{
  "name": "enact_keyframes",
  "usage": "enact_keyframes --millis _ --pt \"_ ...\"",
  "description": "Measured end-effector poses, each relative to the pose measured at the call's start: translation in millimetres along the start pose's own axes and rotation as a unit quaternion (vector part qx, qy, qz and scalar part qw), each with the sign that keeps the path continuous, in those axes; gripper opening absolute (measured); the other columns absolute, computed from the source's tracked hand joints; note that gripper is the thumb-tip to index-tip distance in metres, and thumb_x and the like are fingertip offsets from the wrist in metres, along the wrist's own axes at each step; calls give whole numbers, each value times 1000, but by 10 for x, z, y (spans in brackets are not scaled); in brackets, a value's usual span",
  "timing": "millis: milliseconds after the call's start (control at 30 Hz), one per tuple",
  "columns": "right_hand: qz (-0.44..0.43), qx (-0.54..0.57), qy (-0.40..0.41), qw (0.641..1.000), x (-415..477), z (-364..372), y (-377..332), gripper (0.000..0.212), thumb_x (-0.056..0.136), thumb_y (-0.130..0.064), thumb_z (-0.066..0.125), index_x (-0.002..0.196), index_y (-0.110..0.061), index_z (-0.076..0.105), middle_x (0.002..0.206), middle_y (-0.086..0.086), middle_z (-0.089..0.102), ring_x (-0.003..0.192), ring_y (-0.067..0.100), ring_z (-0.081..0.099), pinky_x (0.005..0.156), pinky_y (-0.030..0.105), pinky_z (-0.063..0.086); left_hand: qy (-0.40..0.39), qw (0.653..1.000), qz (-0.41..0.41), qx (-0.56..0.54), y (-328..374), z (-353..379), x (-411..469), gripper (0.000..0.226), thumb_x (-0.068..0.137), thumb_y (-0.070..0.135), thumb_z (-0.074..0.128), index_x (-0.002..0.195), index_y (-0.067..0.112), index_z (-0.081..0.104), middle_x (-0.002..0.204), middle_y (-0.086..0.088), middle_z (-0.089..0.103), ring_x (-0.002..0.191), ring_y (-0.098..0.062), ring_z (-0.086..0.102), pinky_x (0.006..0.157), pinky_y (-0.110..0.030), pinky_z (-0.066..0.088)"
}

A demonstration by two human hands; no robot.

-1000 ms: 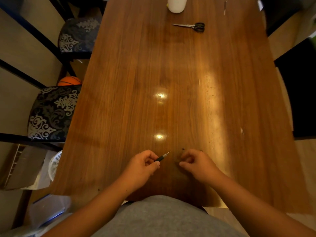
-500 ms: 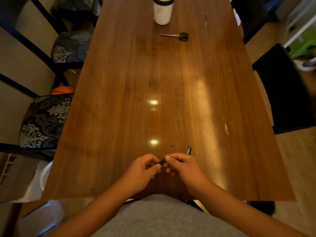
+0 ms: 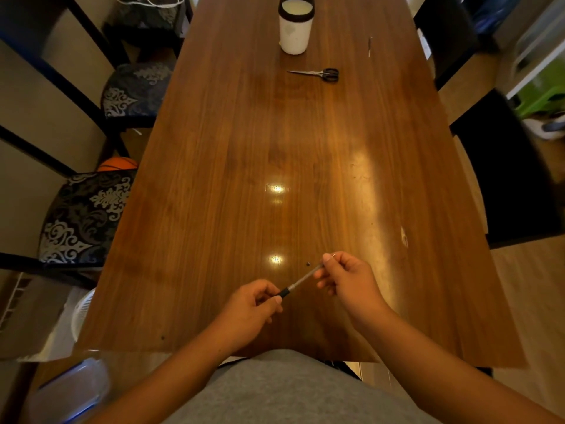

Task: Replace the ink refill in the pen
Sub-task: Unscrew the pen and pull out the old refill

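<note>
My left hand [image 3: 250,307] pinches the dark pen barrel [image 3: 284,292] just above the near end of the wooden table [image 3: 214,209]; only the barrel's black front end shows past my fingers. A thin, pale ink refill [image 3: 305,277] sticks out of that end and runs up to the right. My right hand [image 3: 345,280] holds the refill's far tip between thumb and forefinger. A tiny dark part [image 3: 308,264] lies on the table just beyond the refill. The rest of the barrel is hidden inside my left fist.
A white cup with a dark rim [image 3: 295,26] stands at the far end. Black-handled scissors [image 3: 321,74] lie in front of it, and a thin stick-like item [image 3: 370,45] lies to the right. Patterned chairs [image 3: 82,215] line the left side, a black chair [image 3: 507,179] the right.
My hands were together at the pen tip half a second ago; now the right hand has moved up and right, and a long stretch of refill shows between the hands.
</note>
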State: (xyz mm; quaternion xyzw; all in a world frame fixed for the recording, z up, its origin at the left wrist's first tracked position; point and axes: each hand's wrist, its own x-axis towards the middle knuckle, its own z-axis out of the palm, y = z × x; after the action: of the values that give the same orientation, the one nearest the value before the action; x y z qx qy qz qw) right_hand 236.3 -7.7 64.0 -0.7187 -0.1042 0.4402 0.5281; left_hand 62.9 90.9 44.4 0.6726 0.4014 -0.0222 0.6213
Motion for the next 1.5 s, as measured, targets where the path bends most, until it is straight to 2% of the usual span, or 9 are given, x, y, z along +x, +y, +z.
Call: enact_keyframes --millis 300,400,567,700,867,1000,1200,1333,1500 --pt "-57 -58 6 997 369 -80 -83 24 97 -18 53 81 -4 64 61 1 69 50 6 60 46 16 46 12 999 -29 -1 -127 -114 50 12 96 20 53 92 23 64 84 0 73 60 0 60 58 -19 44" --pt "-83 -129 19 988 532 -42 -114 28 97 -23 55 82 0 63 65 3 69 49 3 58 45 13 46 19 999 -42 -6 -184 -160 75 13 96 21 51 93 24 64 85 0 73 60 -1 60 58 -23 46" --pt "-96 -310 -2 946 813 127 -64 30 94 -33 58 67 -21 59 64 2 65 51 10 56 47 24 42 36 997 -59 -22 -250 -226 128 13 96 19 53 92 25 64 83 0 74 59 -2 60 58 -24 45" --pt "-69 -391 -20 918 1043 304 63 28 91 -38 61 72 -18 63 58 -3 56 55 15 54 47 24 36 44 997 -61 -31 -291 -292 153 14 96 18 53 92 27 63 83 0 73 59 -1 60 57 -19 45" --pt "-28 -443 -43 895 1222 472 158 30 90 -41 61 76 -14 67 63 -1 59 68 23 62 63 38 52 58 995 -72 -44 -358 -389 169 14 96 16 52 93 24 62 81 1 72 57 2 58 53 -14 43" --pt "-39 -499 -49 864 1288 502 206 31 90 -43 60 71 -19 60 58 -4 54 63 21 59 52 29 43 65 994 -80 -46 -452 -485 170 14 96 19 52 93 27 63 81 3 73 59 0 59 55 -17 44" --pt "-81 -565 -36 820 1281 523 252 35 92 -47 55 79 -15 64 68 3 65 68 25 64 59 37 54 71 993 -77 -52 -527 -542 224 18 95 20 53 87 32 63 81 6 73 59 0 60 55 -18 43" --pt "-75 -569 -37 818 1281 525 271 38 92 -48 53 81 -14 64 71 5 67 68 26 65 62 40 56 69 994 -68 -51 -504 -536 273 17 95 23 53 90 36 62 83 6 73 60 -2 62 54 -19 45" --pt "-74 -545 -40 834 1243 447 217 37 92 -50 51 83 -18 65 70 1 64 69 23 63 62 38 56 81 995 -42 -40 -435 -505 315 16 95 31 53 86 41 62 69 2 71 50 -5 57 46 -16 44"
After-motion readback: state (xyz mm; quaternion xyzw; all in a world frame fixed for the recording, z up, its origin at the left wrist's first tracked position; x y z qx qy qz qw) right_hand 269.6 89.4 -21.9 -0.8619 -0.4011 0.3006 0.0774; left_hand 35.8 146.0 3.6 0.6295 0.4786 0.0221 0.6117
